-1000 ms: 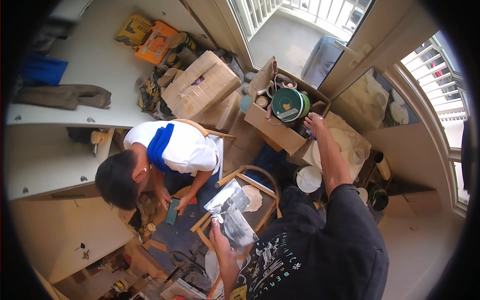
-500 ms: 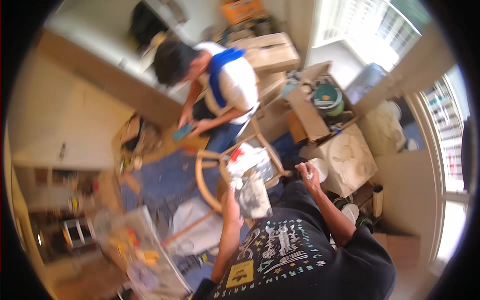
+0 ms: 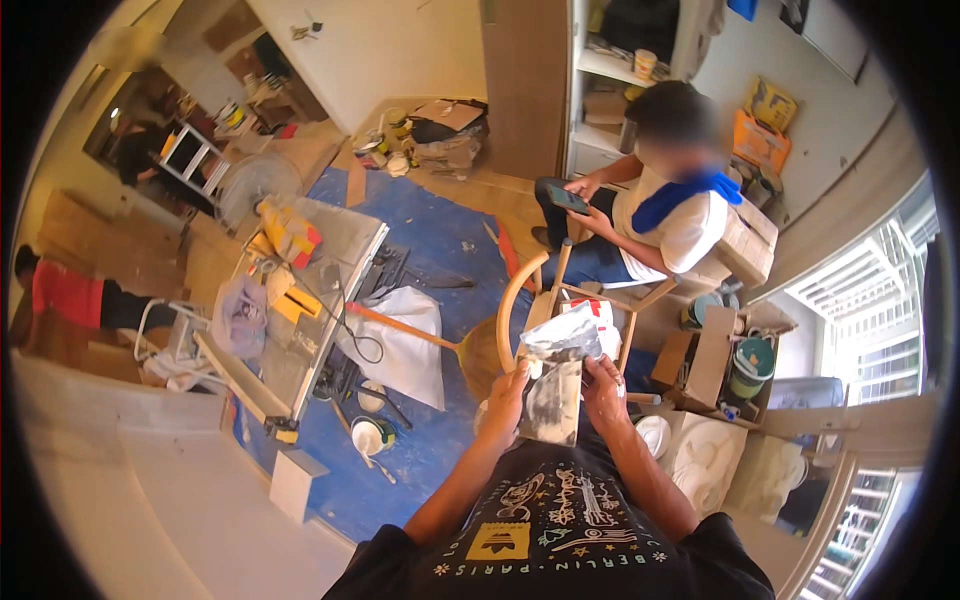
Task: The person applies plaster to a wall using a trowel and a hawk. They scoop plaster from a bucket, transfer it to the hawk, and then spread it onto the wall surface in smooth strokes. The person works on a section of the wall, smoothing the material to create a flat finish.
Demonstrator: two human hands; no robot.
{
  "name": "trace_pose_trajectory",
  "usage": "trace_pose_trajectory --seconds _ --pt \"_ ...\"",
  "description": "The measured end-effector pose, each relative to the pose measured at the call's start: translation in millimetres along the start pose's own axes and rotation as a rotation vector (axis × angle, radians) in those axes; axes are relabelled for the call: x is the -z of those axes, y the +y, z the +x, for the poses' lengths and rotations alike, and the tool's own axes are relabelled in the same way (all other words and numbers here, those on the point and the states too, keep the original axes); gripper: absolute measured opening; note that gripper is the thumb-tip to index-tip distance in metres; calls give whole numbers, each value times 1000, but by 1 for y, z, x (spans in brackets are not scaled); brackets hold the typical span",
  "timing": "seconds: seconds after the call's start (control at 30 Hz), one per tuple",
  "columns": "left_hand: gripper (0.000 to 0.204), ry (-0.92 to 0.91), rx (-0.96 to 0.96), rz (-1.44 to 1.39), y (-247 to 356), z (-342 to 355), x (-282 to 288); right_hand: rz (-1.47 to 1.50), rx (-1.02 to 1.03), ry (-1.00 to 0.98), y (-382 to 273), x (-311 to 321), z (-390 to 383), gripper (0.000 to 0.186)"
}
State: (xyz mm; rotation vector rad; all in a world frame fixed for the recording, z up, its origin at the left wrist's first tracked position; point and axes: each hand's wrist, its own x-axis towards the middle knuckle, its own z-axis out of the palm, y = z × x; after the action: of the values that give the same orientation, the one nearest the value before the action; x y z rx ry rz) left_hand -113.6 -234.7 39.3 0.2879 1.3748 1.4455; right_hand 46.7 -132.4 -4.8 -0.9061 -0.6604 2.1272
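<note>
My left hand [image 3: 505,408] grips the left side of two overlapping steel putty blades [image 3: 554,400], smeared white and dark grey, held at my waist. My right hand [image 3: 608,390] has its fingers closed at their right side, with white putty on its fingertips. Just beyond the blades is a wooden chair [image 3: 538,270] with a curved rail, carrying a white and red bag [image 3: 598,322]. A seated person [image 3: 690,235] in a white shirt and blue neck cloth holds a phone [image 3: 568,200] beyond it.
A blue floor sheet [image 3: 380,220] holds a white bucket [image 3: 370,437]. A cluttered folding worktable [image 3: 330,270] stands left. Two other people [image 3: 65,295], [image 3: 135,155] are farther left, near a stepladder [image 3: 195,160]. Cardboard boxes [image 3: 710,350] and balcony doors [image 3: 870,290] are right.
My view has swung left, showing more worktable and floor. My right hand has moved from the buckets and boxes to the blades, meeting my left hand in front of me.
</note>
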Motion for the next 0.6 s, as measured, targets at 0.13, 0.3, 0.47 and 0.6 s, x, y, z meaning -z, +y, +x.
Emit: trace_pose_trajectory --seconds 0.13,0.3,0.47,0.6 --pt "42 161 -10 21 2 -20 34 144 10 83 -18 -17 26 27" --pt "28 235 -93 -20 -6 -33 53 -365 88 -104 -66 -55 31 25" --pt "29 168 -110 -114 -15 -28 33 -690 54 -411 -67 -74 13 34" --pt "38 127 -123 -149 -20 -15 5 -706 138 -475 -73 -76 5 34"
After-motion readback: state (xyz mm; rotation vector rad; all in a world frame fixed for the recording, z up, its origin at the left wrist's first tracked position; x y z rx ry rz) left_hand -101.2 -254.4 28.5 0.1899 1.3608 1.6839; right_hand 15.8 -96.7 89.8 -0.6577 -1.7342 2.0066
